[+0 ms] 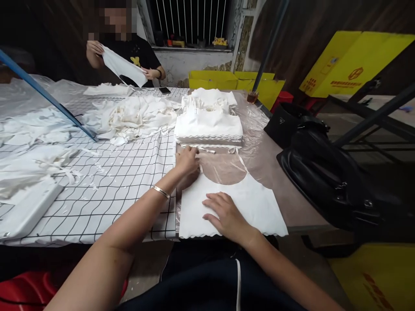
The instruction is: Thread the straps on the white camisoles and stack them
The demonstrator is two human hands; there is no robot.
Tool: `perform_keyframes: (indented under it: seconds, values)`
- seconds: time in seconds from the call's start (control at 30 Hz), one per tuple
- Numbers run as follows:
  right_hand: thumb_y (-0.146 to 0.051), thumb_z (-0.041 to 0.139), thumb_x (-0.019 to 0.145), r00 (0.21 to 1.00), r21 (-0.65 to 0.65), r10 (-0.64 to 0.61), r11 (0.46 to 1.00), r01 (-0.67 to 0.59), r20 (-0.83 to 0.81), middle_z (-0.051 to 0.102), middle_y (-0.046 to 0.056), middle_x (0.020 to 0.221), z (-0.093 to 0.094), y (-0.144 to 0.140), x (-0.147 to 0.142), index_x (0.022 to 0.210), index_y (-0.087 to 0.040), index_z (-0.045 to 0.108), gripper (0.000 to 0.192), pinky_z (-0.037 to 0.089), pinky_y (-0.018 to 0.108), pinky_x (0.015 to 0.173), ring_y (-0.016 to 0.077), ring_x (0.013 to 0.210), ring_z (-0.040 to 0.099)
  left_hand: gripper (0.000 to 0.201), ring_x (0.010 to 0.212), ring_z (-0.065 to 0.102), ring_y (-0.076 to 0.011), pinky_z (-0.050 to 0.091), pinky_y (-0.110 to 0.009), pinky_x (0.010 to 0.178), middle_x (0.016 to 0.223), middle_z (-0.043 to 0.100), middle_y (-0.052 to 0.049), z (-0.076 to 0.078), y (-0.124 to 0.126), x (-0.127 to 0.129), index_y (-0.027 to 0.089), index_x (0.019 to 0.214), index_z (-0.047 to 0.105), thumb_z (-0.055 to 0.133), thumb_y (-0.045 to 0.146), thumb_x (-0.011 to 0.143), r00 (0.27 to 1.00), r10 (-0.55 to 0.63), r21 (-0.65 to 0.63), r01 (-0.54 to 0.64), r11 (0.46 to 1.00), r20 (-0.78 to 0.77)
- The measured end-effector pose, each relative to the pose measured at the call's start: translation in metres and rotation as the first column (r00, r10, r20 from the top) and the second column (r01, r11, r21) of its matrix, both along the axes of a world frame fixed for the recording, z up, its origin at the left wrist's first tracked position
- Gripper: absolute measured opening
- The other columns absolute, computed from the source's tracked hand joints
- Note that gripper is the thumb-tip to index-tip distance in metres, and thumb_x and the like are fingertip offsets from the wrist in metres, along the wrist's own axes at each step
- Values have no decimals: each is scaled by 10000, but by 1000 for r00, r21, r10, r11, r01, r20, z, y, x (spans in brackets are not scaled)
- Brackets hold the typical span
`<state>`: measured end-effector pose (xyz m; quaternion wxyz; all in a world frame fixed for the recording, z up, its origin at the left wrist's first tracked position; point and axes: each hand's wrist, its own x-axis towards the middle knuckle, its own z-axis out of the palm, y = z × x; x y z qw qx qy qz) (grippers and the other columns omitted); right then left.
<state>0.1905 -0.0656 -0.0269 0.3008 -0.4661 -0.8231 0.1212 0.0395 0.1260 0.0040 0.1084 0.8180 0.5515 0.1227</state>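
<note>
A white cloth bag [256,203] with a scalloped lower edge lies flat on the table's near edge. My right hand [227,216] rests flat on its lower middle, fingers spread. My left hand [188,162], a thin bangle on the wrist, reaches to the bag's upper left corner and pinches its white strap there. Just beyond lies a neat stack of the same white bags [209,127], with more bags [210,100] piled behind it.
A heap of loose white bags and straps [129,116] covers the black-and-white grid cloth [123,181]. Across the table a person holds up a white bag [125,67]. Black bags [327,177] sit at right, a phone [164,90] far back, a blue bar [48,97] at left.
</note>
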Motion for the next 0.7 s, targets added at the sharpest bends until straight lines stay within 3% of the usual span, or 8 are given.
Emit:
perform_keyframes:
  seconds: [0.1,0.23,0.3,0.37,0.43,0.5,0.63,0.7]
  values:
    - [-193,682,863,998,-52,12,999,-15,-67,607,108,1216,3,3,4,1137,-221,651,278,456,527,975,318,1110,538,337,1231,410,-351,325,-508,923,1351,495,-113,0,26,-10,262,1081,669,538,152,791,975,-187,-25,186,982,-118]
    - [-231,619,882,945,-252,-73,968,-11,-319,662,79,1067,25,28,17,1028,-227,677,157,488,475,932,282,1029,589,194,1179,454,-334,291,-499,932,1185,615,-117,16,54,-18,203,888,687,540,156,770,906,-359,-93,347,933,-226]
    - [-274,620,894,852,-488,-210,871,-61,-480,675,71,987,36,44,19,965,-207,682,116,518,426,886,248,929,624,175,1094,524,-308,290,-479,940,1034,676,-101,30,57,-15,189,876,672,540,164,763,903,-372,-145,347,927,-214]
    - [-307,630,914,697,-690,-386,691,-216,-605,680,84,970,45,59,16,948,-176,680,144,537,372,860,217,879,642,163,943,596,-262,314,-442,932,888,705,-61,48,52,-10,189,883,658,547,188,765,920,-352,-231,310,922,-171]
    - [-351,608,955,499,-759,-571,500,-417,-651,677,114,1010,52,72,8,970,-141,670,219,539,328,873,201,913,651,165,826,619,-218,339,-410,922,840,712,-29,69,37,-3,196,908,653,570,214,767,925,-347,-271,298,915,-154]
    - [-434,529,1004,315,-728,-718,378,-572,-620,670,143,1026,56,83,1,979,-113,652,345,543,311,874,200,940,656,190,815,623,-203,356,-402,926,864,716,-24,91,15,2,202,949,661,609,248,772,902,-399,-268,349,898,-164]
    - [-459,333,1065,156,-641,-792,343,-686,-590,674,145,960,60,95,-3,1002,-100,630,471,567,341,802,223,895,670,323,875,631,-194,437,-362,870,1017,710,-46,126,-25,0,224,1123,656,585,376,847,800,-599,-379,567,732,39]
    - [-376,330,1076,135,-632,-789,363,-685,-599,683,123,929,62,95,1,1027,-106,633,409,567,326,770,205,856,670,356,972,622,-195,458,-346,873,1140,677,-67,129,-30,-8,213,1190,633,502,370,898,812,-558,-313,582,751,172]
